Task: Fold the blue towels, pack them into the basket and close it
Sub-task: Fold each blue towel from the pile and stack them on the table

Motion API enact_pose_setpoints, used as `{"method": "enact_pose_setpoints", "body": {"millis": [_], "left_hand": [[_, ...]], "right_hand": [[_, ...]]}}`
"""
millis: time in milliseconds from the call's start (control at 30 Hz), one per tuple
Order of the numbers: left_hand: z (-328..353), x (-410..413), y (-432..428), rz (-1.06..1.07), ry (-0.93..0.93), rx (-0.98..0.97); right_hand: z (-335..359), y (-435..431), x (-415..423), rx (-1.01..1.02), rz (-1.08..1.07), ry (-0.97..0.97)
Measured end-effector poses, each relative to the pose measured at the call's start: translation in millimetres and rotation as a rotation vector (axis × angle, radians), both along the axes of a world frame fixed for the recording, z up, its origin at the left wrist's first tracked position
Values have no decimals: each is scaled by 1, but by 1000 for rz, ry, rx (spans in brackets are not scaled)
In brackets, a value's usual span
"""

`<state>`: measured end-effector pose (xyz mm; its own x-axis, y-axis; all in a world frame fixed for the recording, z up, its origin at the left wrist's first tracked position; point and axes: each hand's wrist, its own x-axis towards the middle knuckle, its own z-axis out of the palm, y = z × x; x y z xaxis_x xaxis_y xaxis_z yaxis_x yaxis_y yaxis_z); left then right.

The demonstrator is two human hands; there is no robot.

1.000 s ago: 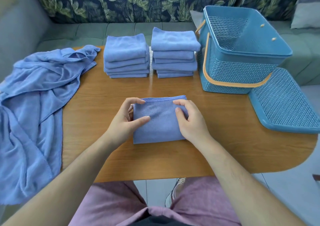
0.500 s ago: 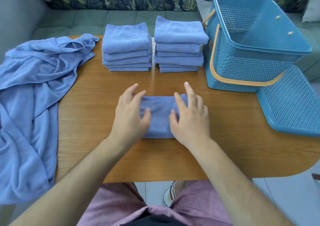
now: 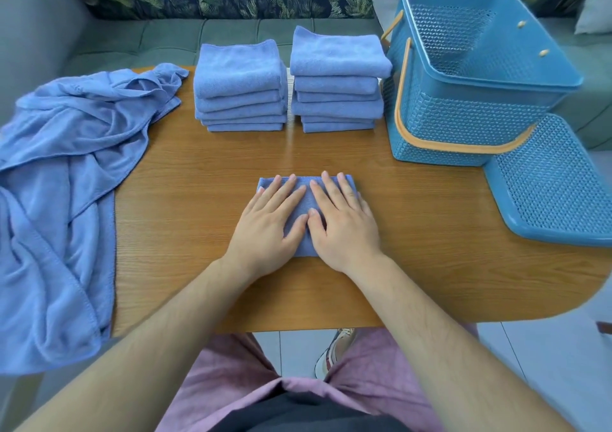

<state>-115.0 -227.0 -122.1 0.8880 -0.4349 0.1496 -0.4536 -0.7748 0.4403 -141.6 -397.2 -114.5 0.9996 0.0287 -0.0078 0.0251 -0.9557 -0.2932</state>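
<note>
At frame centre a towel (image 3: 301, 207) is pressed flat by the left hand (image 3: 268, 229) and right hand (image 3: 344, 229). Fingers are straight; nothing is grasped.

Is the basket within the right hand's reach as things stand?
Probably yes: the right hand lies flat on the folded towel, only bare table lies between it and the open basket, lid off beside it.

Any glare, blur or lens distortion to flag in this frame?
Head view: even, soft light; pale glare streak on the table before the towel stacks; wide-angle distortion bows the table edge and basket; left hand and right hand sharp.
</note>
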Motion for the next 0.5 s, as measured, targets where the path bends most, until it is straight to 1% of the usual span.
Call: {"method": "enact_pose_setpoints", "body": {"millis": [100, 200, 267, 300, 333, 400, 500], "left_hand": [[3, -4, 3, 43, 59, -10], [7, -23, 11, 267, 97, -42], [7, -36, 16, 333, 178, -41], [6, -41, 16, 330, 190, -53], [4, -43, 16, 319, 182, -83], [4, -45, 16, 310, 165, -160], [9, -43, 20, 282, 159, -323]], "right_hand": [[1, 0, -4, 75, -14, -23], [5, -2, -27, 232, -237, -34], [5, 0, -45, 197, -322, -34], [4, 3, -51, 167, -318, -67], [4, 6, -55, 183, -312, -105], [5, 12, -56, 294, -313, -143], [17, 20, -53, 548, -307, -142]]}}
